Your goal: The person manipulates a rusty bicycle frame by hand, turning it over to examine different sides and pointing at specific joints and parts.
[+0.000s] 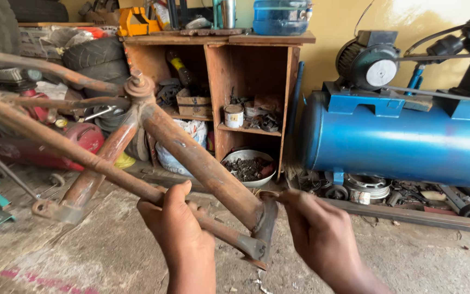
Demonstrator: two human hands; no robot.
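Centre frame, one rusty bicycle frame (pixel 191 158) held above the concrete floor (pixel 420 256): my left hand (pixel 178 228) wraps its lower tube, my right hand (pixel 314 228) pinches the head-tube end. Likely heavy, rigid, rough; best gripped on tubes. One blue compressor tank (pixel 398 141) at right, one wooden shelf (pixel 246 71) behind

Shelf (pixel 246 81) behind frame (pixel 191 158), compressor tank (pixel 398 139) right.

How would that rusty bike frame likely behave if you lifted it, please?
The frame is probably stiff and fairly heavy: thick welded metal tubes. Its rust likely gives the left hand a rough, non-slip hold. Its splayed shape makes rolling unlikely.
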